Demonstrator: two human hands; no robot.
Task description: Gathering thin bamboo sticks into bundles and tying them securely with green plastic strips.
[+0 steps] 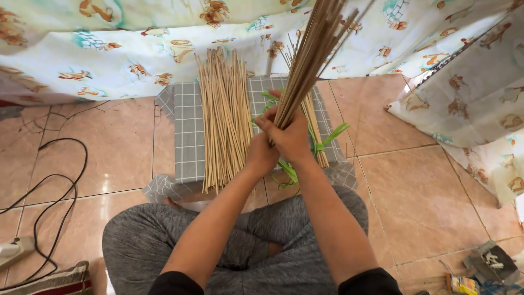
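Hands, left [262, 155] & right [289, 136], clasp upright stick bundle [311, 54] over grey cloth [188, 131].

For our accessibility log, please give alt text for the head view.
Both hands, right hand and left hand, clasp an upright bundle of thin sticks above a grey checked cloth on a tiled floor. More loose sticks and green ties lie on the cloth.
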